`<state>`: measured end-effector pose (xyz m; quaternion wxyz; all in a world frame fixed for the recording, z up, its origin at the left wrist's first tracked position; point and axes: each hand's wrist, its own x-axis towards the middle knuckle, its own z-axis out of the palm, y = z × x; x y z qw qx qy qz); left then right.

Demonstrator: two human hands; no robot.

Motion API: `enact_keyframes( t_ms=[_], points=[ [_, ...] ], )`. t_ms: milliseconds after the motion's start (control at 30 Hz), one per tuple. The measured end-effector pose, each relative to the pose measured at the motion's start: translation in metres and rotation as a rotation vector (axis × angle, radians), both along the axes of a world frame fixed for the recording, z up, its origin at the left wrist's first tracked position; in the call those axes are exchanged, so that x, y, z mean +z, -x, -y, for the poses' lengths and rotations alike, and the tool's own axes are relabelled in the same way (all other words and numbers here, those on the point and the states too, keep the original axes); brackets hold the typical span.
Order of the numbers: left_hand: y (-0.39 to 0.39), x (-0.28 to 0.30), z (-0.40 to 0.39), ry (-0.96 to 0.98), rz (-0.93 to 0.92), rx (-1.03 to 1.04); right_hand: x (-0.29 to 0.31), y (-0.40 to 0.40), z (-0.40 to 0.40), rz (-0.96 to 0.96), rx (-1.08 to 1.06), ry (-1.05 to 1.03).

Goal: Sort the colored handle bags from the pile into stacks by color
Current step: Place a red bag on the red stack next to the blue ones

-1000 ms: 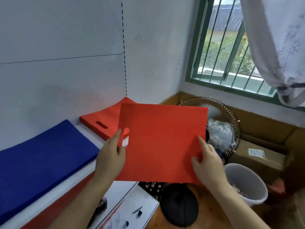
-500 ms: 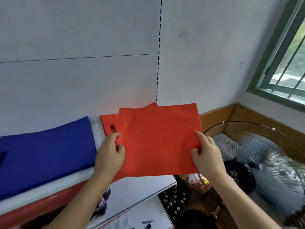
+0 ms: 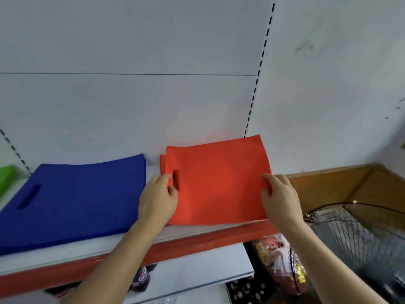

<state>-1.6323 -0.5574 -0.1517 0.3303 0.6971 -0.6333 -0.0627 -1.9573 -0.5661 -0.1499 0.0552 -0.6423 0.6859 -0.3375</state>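
On the white shelf (image 3: 131,239), red bag (image 3: 219,183) laid flat over the red stack (image 3: 162,164), its left edge pinched by left hand (image 3: 158,199), right edge gripped by right hand (image 3: 279,200), blue stack (image 3: 76,198) just left, green bag (image 3: 6,178) at far left.

Soft, even daylight; faint shadows beneath both hands; wide-angle bending at edges; black wire fan cage (image 3: 359,233) right of the hands blurs.

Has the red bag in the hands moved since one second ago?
Yes. The red bag went forward and down onto the red stack on the shelf; earlier it was held in front of it.
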Motion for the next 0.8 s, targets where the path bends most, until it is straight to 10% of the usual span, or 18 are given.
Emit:
enact_keyframes(
  t_ms=[800],
  points=[
    [0.018, -0.007, 0.019, -0.235, 0.265, 0.235, -0.023, -0.006, 0.068, -0.2, 0.159, -0.348]
  ],
)
